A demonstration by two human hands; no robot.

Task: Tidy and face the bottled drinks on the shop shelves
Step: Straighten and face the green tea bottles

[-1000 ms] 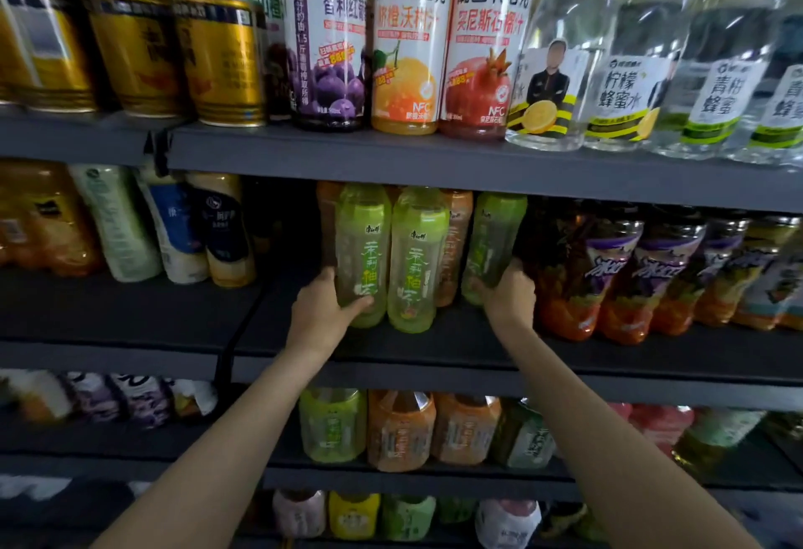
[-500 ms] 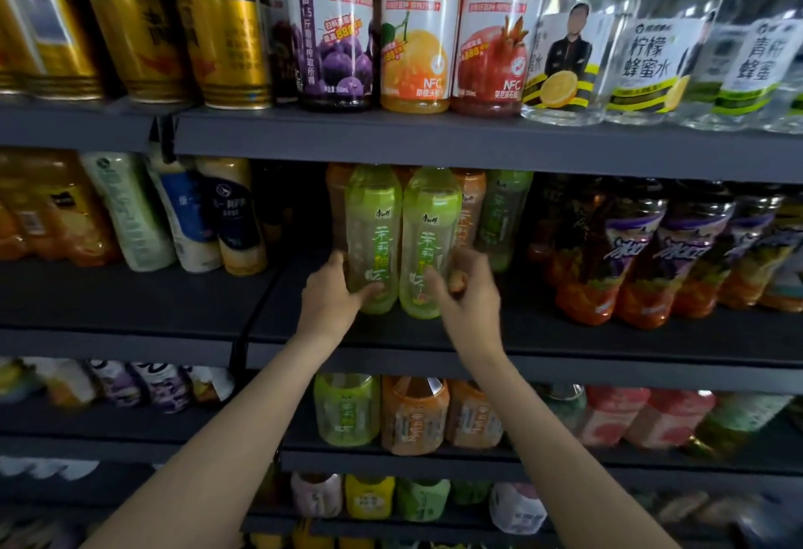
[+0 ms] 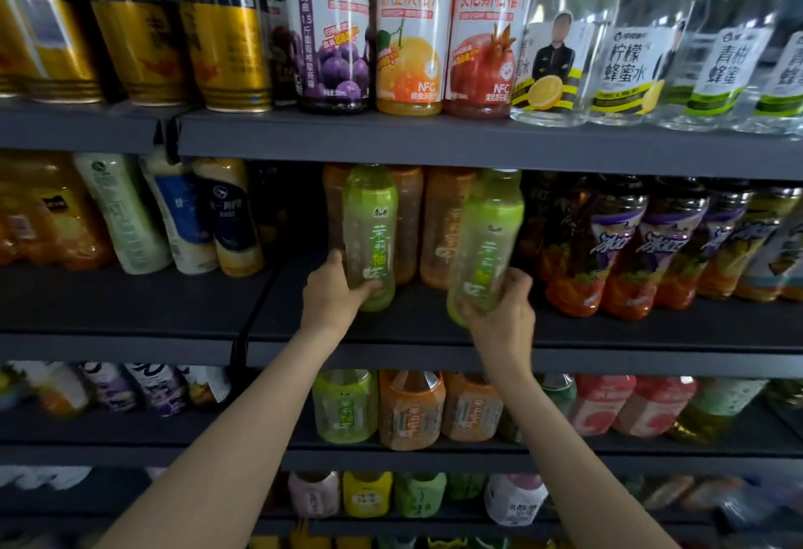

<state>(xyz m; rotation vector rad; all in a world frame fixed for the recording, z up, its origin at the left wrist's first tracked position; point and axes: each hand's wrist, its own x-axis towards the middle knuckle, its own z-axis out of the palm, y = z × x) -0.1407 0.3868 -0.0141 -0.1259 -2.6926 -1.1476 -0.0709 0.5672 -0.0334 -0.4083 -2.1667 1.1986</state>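
Head camera looks forward and down at a rack of drinks. Two bare arms reach up from the bottom of the picture to the middle shelf [image 3: 434,322].

Closest are the two hands. On the left, the left hand [image 3: 331,292] holds the low part of a green tea bottle [image 3: 370,235]. Its thumb curls across the front of that bottle, so this grip is wrapped on it. The bottle stands upright near the front of the middle shelf, with its label facing out. On the right, the right hand [image 3: 499,313] holds a second green bottle [image 3: 486,244] from under and behind, fingers curled round its bottom. This one is tilted, its top leaning to the right, and its bottom looks lifted a little off the shelf. It is blurry. The two green bottles are apart, with a gap between them.

Behind them, in that gap, stand orange tea bottles [image 3: 445,226]. To the right on the same shelf are dark bottles with purple labels [image 3: 608,244]. To the left are white and blue bottles [image 3: 182,218].

Higher and farther, the top shelf carries gold cans [image 3: 226,39], tall juice bottles [image 3: 410,26] and clear water bottles [image 3: 617,39]. Below the hands, the lower shelves hold more green, orange and pink bottles.
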